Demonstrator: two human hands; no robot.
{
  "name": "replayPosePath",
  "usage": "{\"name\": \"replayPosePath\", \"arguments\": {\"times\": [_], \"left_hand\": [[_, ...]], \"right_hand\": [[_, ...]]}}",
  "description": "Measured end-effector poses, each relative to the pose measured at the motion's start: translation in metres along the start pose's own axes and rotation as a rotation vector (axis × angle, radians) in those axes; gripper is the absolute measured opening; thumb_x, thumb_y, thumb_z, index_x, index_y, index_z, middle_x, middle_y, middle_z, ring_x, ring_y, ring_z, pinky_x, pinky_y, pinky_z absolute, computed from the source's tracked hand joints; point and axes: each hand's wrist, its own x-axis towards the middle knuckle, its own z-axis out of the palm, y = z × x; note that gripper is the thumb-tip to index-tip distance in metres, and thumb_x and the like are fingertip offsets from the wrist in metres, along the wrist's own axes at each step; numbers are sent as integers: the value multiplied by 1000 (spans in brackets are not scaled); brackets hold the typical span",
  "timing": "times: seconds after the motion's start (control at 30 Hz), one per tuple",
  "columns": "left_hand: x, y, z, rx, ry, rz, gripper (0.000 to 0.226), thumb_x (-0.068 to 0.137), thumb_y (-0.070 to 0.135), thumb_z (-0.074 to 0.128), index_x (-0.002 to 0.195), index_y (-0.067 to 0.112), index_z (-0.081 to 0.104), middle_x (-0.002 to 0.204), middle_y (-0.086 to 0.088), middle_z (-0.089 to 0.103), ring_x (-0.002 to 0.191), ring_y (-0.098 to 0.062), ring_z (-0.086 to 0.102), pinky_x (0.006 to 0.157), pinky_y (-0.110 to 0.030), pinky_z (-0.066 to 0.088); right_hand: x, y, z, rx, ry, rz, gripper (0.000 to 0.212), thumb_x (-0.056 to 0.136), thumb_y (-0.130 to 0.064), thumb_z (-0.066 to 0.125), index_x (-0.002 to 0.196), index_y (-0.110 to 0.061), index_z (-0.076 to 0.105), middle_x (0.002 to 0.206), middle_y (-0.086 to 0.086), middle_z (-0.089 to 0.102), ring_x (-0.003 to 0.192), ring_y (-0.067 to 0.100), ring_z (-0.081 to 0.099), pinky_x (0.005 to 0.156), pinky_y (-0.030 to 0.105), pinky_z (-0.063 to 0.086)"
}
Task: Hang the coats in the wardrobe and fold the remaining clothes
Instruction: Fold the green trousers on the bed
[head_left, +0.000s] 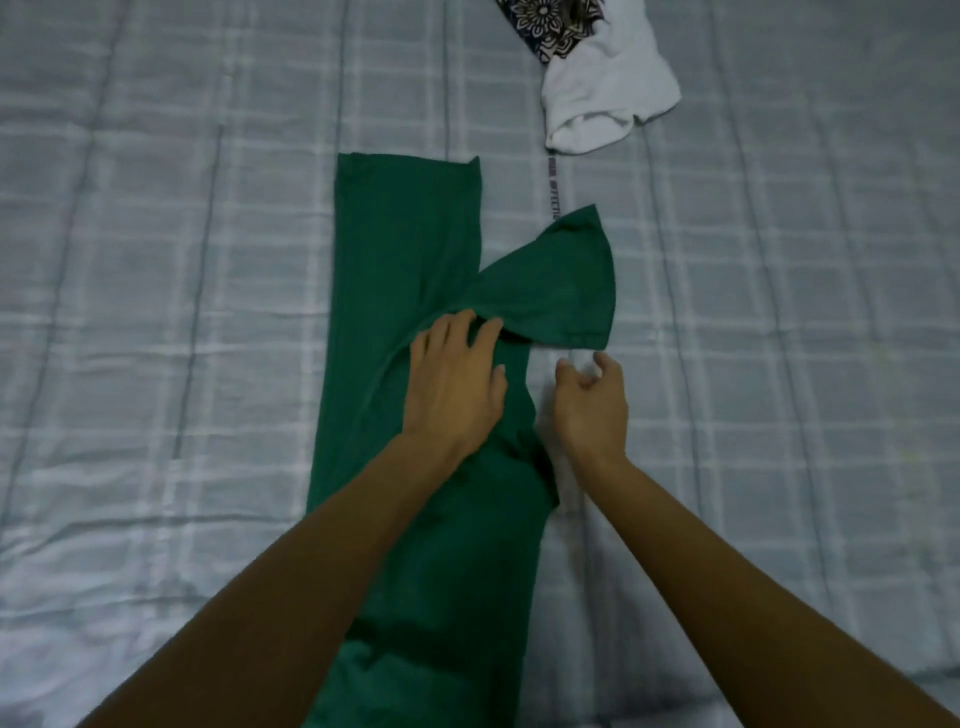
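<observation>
You have the green garment (405, 249) laid lengthwise down the middle of the bed (156, 260), running from the near edge away from you, which gives you a flat surface to fold on. One loose part (556, 291) of it fans out to the right instead of lying in line with the rest. Your left hand (454, 384) lies on the cloth right where that part branches off. Its grip is spread, with fingers straight and palm down, and it seems to be there to pin the cloth so the long strip does not drag when the loose part is moved. Your right hand (589, 405) hovers over the bare quilt just beside the garment's right edge and below the fanned-out part. Its grip is loosely curled and pinches nothing, and it looks placed to take the lower hem of that part and bring it across. Judging by this, the fold is at an early stage. A white garment (602, 88) and a dark patterned cloth (540, 26) lie bunched at the far right, well apart from your work and likely waiting their turn, with a narrow lettered strip (554, 192) trailing from under them.
</observation>
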Motion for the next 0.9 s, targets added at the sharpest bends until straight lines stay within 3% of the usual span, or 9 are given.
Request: {"name": "replayPosePath", "arguments": {"times": [0.13,0.27,0.37,0.47,0.53,0.63,0.73,0.8,0.9], "left_hand": [[37,-1,11,169,-35,12,59,84,28,62,137,13,41,143,-19,38,133,-35,31,109,-51,25],[50,-11,19,153,-102,22,56,82,23,67,133,12,47,125,-18,52,110,-33,51,93,-45,40],[61,-15,12,-23,-20,-38,25,89,13,54,114,10,59,100,-13,59,83,-29,56,68,-37,43],[79,-20,-7,-338,93,-219,15,93,16,46,100,11,59,85,-8,63,73,-26,57,62,-37,45],[93,-30,-23,-479,249,-343,14,94,21,47,92,10,57,78,-9,64,69,-28,58,60,-38,44],[111,-59,-40,-566,406,-594,20,96,25,47,92,7,56,88,-9,64,81,-28,58,65,-31,38],[109,-90,-37,-551,385,-801,23,97,26,46,102,4,53,90,-7,60,86,-26,55,68,-27,35],[98,-100,-32,-531,387,-797,24,96,23,47,111,6,49,84,-2,56,88,-28,57,67,-25,34],[83,-97,-26,-460,390,-599,36,95,26,48,127,11,43,115,-8,53,104,-23,52,82,-28,40]], "right_hand": [[43,-19,11,105,92,130,62,95,-32,53,146,-14,24,138,9,48,109,18,51,91,24,35],[65,-30,22,137,133,173,59,93,-28,56,143,-13,29,119,2,53,96,14,49,89,27,40],[69,-51,29,234,179,106,45,90,-22,58,132,-17,43,114,-6,57,86,9,57,78,23,47],[73,-93,43,450,113,-14,38,90,-21,58,126,-25,45,99,3,67,80,15,66,71,29,56],[71,-128,57,496,2,-160,47,92,-25,58,135,-26,39,88,-7,67,82,11,66,80,31,55],[62,-158,80,342,-146,-391,54,95,-29,53,144,-26,31,93,-15,64,92,1,61,92,23,48],[53,-141,94,74,-258,-537,47,97,-26,50,142,-22,38,126,-7,57,113,1,52,100,20,41],[49,-110,93,-118,-297,-652,42,97,-25,50,138,-16,44,135,-1,52,123,8,47,106,27,37],[40,-59,85,-392,-296,-833,40,96,-30,47,133,-12,50,135,7,51,126,19,44,107,38,36]]}}
